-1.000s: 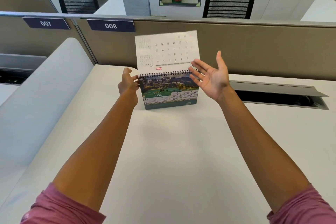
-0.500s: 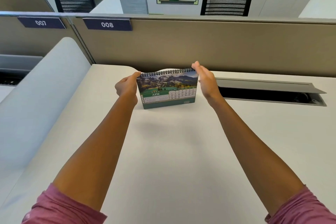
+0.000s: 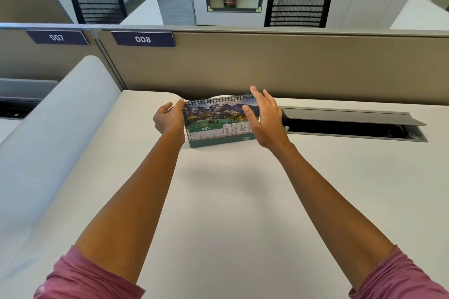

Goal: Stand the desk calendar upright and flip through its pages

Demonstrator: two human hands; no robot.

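The desk calendar (image 3: pixel 213 124) stands upright on the white desk (image 3: pixel 230 201), spiral binding on top, showing a mountain photo and the green JUNE page. My left hand (image 3: pixel 168 118) pinches the calendar's upper left corner at the binding. My right hand (image 3: pixel 264 119) is at the calendar's right edge with fingers spread, thumb in front of the page and fingertips at the top right corner of the binding. It covers the right end of the page. Whether the thumb touches the page is unclear.
A beige partition (image 3: pixel 267 65) labelled 008 runs right behind the calendar. An open cable tray (image 3: pixel 352 124) with a raised grey flap is set into the desk to the right. A curved white divider (image 3: pixel 53 128) borders the desk on the left.
The white page that stood raised above the binding has gone over to the back. My right hand came down to the calendar's right edge and now spreads its fingers there.
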